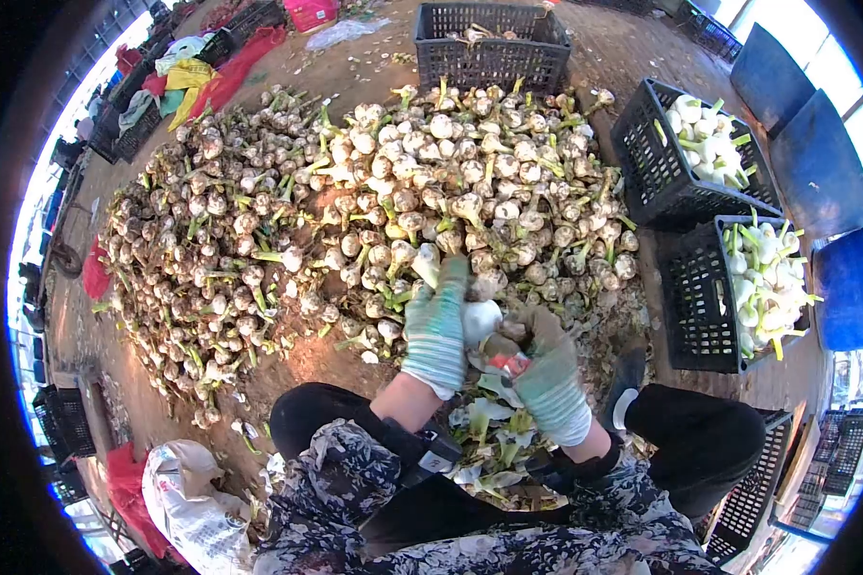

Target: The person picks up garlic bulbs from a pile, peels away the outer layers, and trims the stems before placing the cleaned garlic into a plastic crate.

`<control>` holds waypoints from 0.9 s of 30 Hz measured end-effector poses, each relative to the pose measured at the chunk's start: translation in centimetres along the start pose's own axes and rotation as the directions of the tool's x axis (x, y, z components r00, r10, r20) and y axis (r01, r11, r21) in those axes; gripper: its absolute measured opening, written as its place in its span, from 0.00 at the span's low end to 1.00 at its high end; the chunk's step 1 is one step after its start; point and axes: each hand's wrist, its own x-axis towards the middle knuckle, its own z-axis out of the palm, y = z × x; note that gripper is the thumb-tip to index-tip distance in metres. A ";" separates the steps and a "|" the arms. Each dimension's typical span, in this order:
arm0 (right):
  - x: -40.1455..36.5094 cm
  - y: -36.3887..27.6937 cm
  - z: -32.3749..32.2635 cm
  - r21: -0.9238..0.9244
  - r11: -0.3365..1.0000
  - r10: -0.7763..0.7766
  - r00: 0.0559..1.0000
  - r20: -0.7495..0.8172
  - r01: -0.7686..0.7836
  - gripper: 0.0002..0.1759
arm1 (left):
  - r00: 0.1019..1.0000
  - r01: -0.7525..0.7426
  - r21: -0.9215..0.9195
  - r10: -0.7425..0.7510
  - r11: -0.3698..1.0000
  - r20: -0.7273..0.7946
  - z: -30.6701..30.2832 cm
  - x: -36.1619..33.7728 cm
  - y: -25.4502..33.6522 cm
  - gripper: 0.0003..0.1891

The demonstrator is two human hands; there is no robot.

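Observation:
My left hand (438, 326), in a striped green-and-white glove, is closed around a garlic bulb (481, 321). The bulb is white and looks peeled of its dirty outer skin, and a cut pale stem (427, 264) shows above the fingers. Close on its right, my right hand (549, 369), in a matching soiled glove, is closed on a small thing with a red part (510, 364); its kind is mostly hidden by the fingers. Just beyond both hands lies a large heap of unpeeled garlic (470, 172) with dirt and short green stems.
Black crates of clean white garlic (729, 297) stand at the right, before blue panels (820, 158). Another black crate (492, 48) is behind the heap. Peeled leaves (489, 426) lie between my knees, and a white sack (197, 503) sits at lower left.

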 end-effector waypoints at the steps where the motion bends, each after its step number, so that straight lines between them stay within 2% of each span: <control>1: 0.3 0.6 0.3 0.176 0.984 0.015 1.000 -0.024 -0.010 0.16 | 0.966 0.074 -0.134 -0.038 0.988 0.254 -1.1 0.8 0.1 0.17; 2: 0.9 0.3 -0.4 0.553 0.818 0.150 0.987 0.057 -0.156 0.12 | 0.869 0.176 -0.242 -0.035 0.954 0.493 -1.7 1.3 0.2 0.19; 3: 1.6 0.8 -1.2 0.699 0.705 0.100 0.993 0.069 -0.120 0.11 | 0.971 0.185 -0.310 -0.124 0.932 0.207 -0.5 0.6 0.4 0.20; 4: 2.3 2.0 -2.3 0.820 0.566 0.049 0.997 0.067 -0.083 0.10 | 0.957 0.166 -0.274 -0.089 0.947 0.275 -0.7 0.3 0.8 0.19; 5: 3.4 4.5 -4.3 0.900 0.411 0.227 0.972 0.054 -0.145 0.13 | 0.963 0.123 -0.284 -0.045 0.951 0.267 -0.3 -0.2 1.2 0.18; 6: 4.2 6.7 -5.2 0.703 0.697 0.286 0.954 -0.091 -0.142 0.13 | 0.965 0.080 -0.294 0.000 0.952 0.262 0.2 -0.5 1.5 0.16; 7: 4.4 9.8 -6.8 0.252 0.940 0.234 0.972 0.013 -0.229 0.14 | 0.956 -0.026 -0.259 0.100 0.966 0.275 -0.1 0.1 1.3 0.16; 8: 4.4 10.5 -7.2 -0.265 0.944 0.235 0.963 0.129 -0.195 0.15 | 0.937 -0.136 -0.223 0.198 0.965 0.288 -0.5 0.8 1.1 0.16; 9: 4.4 11.4 -7.4 -0.264 0.944 0.240 0.962 0.132 -0.200 0.15 | 0.981 -0.192 -0.028 0.192 0.981 0.020 -0.8 1.3 0.7 0.14; 10: 3.8 9.8 -6.7 -0.309 0.948 0.107 0.990 0.097 -0.072 0.19 | 0.984 -0.180 -0.026 0.180 0.983 0.011 -1.0 1.2 0.3 0.14; 12: 2.9 5.4 -5.3 -0.418 0.888 -0.190 0.981 0.044 0.191 0.27 | 0.871 -0.489 0.037 0.486 0.871 0.069 -0.7 1.5 -0.4 0.10; 13: 2.4 2.6 -3.2 0.163 0.986 -0.031 0.998 -0.053 0.039 0.24 | 0.872 -0.488 0.035 0.484 0.872 0.073 -0.5 1.8 -0.6 0.10; 14: 2.5 1.4 -2.3 0.162 0.986 -0.032 0.998 -0.059 0.041 0.24 | 0.842 -0.537 0.197 0.533 0.820 0.078 -0.3 2.1 -0.7 0.11; 15: 2.8 0.6 -1.6 -0.354 0.897 -0.311 0.947 -0.082 0.264 0.25 | 0.810 -0.570 0.354 0.578 0.741 0.094 -0.1 2.3 -0.8 0.11; 16: 3.0 -0.4 -0.9 -0.768 0.522 -0.540 0.841 0.039 0.371 0.25 | 0.812 -0.569 0.355 0.575 0.742 0.100 0.1 2.2 -0.7 0.11; 17: 2.9 -2.2 0.0 -0.654 0.734 -0.286 0.957 -0.055 0.182 0.26 | 0.792 -0.601 0.309 0.603 0.737 0.101 0.3 1.9 -0.6 0.11; 19: 3.4 -1.1 0.2 -0.655 0.734 -0.297 0.952 -0.070 0.181 0.25 | 0.729 -0.676 0.245 0.678 0.695 0.091 0.4 2.2 -0.7 0.12; 20: 3.7 -0.7 0.4 -0.653 0.735 -0.308 0.948 -0.083 0.182 0.24 | 0.730 -0.675 0.248 0.678 0.695 0.086 0.3 2.2 -0.6 0.12; 22: 3.9 -1.0 0.2 -0.633 0.749 -0.322 0.942 -0.091 0.195 0.23 | 0.536 -0.810 0.423 0.806 0.406 0.251 0.1 2.2 -0.2 0.10; 23: 4.0 -0.9 -0.1 -0.612 0.771 -0.283 0.955 -0.083 0.176 0.23 | 0.593 -0.768 0.440 0.776 0.465 0.215 0.0 2.1 -0.4 0.08; 24: 4.1 -0.9 -0.3 -0.591 0.791 -0.245 0.967 -0.073 0.156 0.22 | 0.593 -0.768 0.440 0.776 0.466 0.214 -0.3 2.4 -0.4 0.08; 25: 4.2 -1.2 -0.4 -0.682 0.709 -0.275 0.961 -0.034 0.179 0.20 | 0.501 -0.803 0.528 0.792 0.277 0.347 -0.8 2.6 -0.2 0.10; 26: 4.2 -1.4 -0.4 -0.683 0.709 -0.274 0.961 -0.035 0.177 0.20 | 0.414 -0.811 0.580 0.772 0.073 0.482 -0.8 2.7 0.0 0.14; 27: 4.2 -1.5 -0.3 -0.711 0.681 -0.276 0.961 -0.024 0.178 0.19 | 0.547 -0.773 0.584 0.726 0.248 0.417 -0.6 2.0 -0.1 0.13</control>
